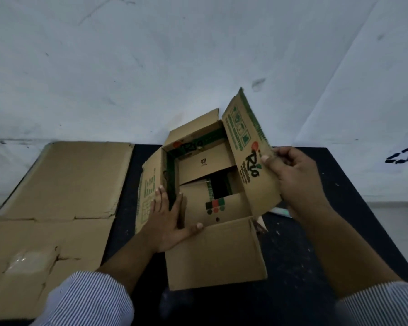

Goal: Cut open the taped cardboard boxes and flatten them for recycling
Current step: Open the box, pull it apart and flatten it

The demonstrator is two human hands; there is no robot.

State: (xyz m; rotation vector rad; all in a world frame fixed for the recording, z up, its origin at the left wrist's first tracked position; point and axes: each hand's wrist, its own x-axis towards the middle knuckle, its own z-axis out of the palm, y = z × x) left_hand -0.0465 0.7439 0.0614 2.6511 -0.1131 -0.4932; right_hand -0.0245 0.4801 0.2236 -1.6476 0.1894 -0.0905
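Brown printed cardboard box, standing open towards the middle of the dark tabletop, close to its far edge. Green borders and a red-and-black logo mark its walls; the inner bottom flaps lie loosely overlapped, with a dark gap between them. The right hand pinches the raised right flap, thumb on the printed face, fingers behind. The left hand rests flat, fingers straight along the box's left wall, thumb on the near flap. A flattened cardboard sheet covers the left edge of the tabletop, cut off by the frame. A pale object behind the right forearm is too hidden to identify.
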